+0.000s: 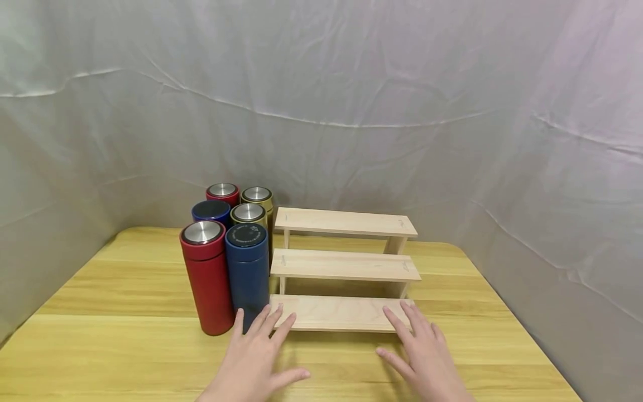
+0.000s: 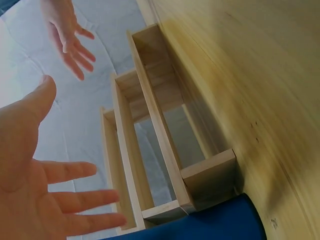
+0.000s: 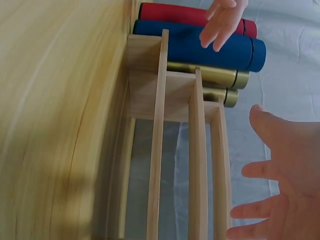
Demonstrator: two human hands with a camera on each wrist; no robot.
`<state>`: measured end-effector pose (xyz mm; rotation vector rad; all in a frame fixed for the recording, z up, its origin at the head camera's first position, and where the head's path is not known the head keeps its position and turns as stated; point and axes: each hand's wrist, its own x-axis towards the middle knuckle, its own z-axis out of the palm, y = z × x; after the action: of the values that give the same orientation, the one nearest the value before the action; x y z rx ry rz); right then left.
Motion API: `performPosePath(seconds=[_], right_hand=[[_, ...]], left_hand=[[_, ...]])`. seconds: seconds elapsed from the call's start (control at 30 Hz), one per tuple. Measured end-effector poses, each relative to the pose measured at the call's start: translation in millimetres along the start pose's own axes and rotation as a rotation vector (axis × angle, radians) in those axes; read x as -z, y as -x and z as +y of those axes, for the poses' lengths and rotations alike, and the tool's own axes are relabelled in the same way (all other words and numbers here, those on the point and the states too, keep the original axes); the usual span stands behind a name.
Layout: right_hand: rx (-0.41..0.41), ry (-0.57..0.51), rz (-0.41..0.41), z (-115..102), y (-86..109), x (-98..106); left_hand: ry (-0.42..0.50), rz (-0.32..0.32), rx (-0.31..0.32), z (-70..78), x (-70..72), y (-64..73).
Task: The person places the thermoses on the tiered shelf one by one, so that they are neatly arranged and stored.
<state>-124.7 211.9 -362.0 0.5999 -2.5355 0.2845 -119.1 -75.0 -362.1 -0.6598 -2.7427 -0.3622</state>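
1. Both left hand (image 1: 253, 357) and right hand (image 1: 427, 360) have fingers spread apart, lower centre of head view.
2. Three-step wooden rack (image 1: 346, 264) stands at centre, near the fingertips.
3. Six flasks (image 1: 247, 265) stand upright, left of centre.

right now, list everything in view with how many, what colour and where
red flasks: 2, red with silver-topped lids, front and back of the left column
blue flasks: 2, blue with black-topped lids, front of the right column and middle of the left
gold flasks: 2, gold with silver-topped lids, middle and back of the right column
three-tier stepped shelf: 1, pale wood, right of the flasks
table: 1, yellow wood-grain, under flasks and shelf
wrinkled sheeting: number of pieces unclear, grey, behind and at both sides
left hand: 1, bare, by the shelf's left end
right hand: 1, bare, by the shelf's right end
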Motion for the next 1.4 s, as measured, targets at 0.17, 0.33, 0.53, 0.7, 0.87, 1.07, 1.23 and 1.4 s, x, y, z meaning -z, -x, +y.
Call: performPosePath(seconds=[0.17, 0.33, 0.53, 0.7, 0.87, 1.07, 1.23, 1.4], right_hand=[[-0.023, -0.028, 0.026, 7.3, -3.0, 0.7], [-0.035, -0.114, 0.079, 15.6, -5.0, -0.1], [-0.110, -0.270, 0.117, 27.5, -7.8, -2.4], [-0.197, -0.365, 0.128, 35.3, -10.0, -4.8], [-0.303, -0.436, 0.098, 43.2, -11.0, -9.6], [-0.454, -0.595, 0.064, 53.3, -11.5, -16.4], [-0.549, -0.651, 0.006, 61.9, -12.7, -22.2], [-0.610, -0.736, -0.031, 68.9, -11.7, -28.8]], left_hand=[[0.114, 0.014, -0.076, -3.1, 1.4, 0.7], [0.193, 0.053, -0.103, -4.2, 2.7, 1.0], [0.252, 0.172, -0.112, -6.2, 0.6, 2.0], [0.324, 0.267, -0.105, -8.9, -0.8, 1.8], [0.396, 0.316, -0.113, -12.0, -0.8, 2.7], [0.431, 0.340, -0.131, -16.5, -1.4, 3.1], [0.455, 0.306, -0.101, -19.5, 1.5, 5.0], [0.442, 0.317, -0.086, -22.9, 4.7, 7.2]])
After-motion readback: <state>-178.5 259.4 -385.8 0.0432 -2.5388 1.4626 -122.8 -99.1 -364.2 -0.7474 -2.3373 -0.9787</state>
